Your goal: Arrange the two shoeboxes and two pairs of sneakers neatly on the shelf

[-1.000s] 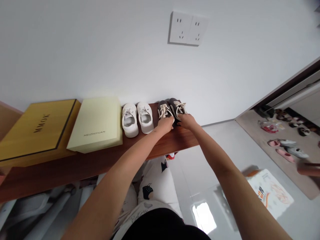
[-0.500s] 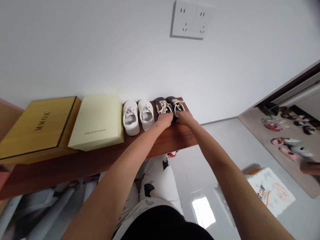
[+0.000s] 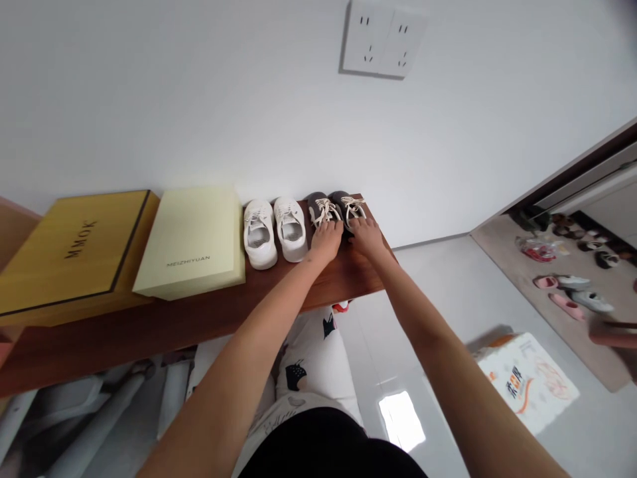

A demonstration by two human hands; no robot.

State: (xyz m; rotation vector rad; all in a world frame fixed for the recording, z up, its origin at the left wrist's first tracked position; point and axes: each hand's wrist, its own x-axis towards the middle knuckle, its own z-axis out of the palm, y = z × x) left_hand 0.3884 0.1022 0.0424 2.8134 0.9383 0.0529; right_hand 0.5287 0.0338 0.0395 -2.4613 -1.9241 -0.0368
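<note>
A pair of dark grey sneakers with cream laces stands at the right end of the brown wooden shelf (image 3: 279,289), toes toward the wall. My left hand (image 3: 326,240) has its fingers curled over the heel of the left dark sneaker (image 3: 321,206). On the heel of the right dark sneaker (image 3: 346,202), my right hand (image 3: 367,236) is closed in the same way. My fingers and palms hide both heels. Just to the left, a white sneaker (image 3: 260,236) and a second white sneaker (image 3: 291,229) stand side by side.
Left of the shoes lie a pale yellow box (image 3: 192,236) and a golden box (image 3: 79,245). A white wall with power sockets (image 3: 383,40) rises behind. On the floor at right are a tissue pack (image 3: 530,385) and a mat (image 3: 527,292) with several shoes and slippers.
Both hands have shifted slightly on the heels, and more of the left fingers now shows on top. The dark sneakers have barely moved. The view has turned a little.
</note>
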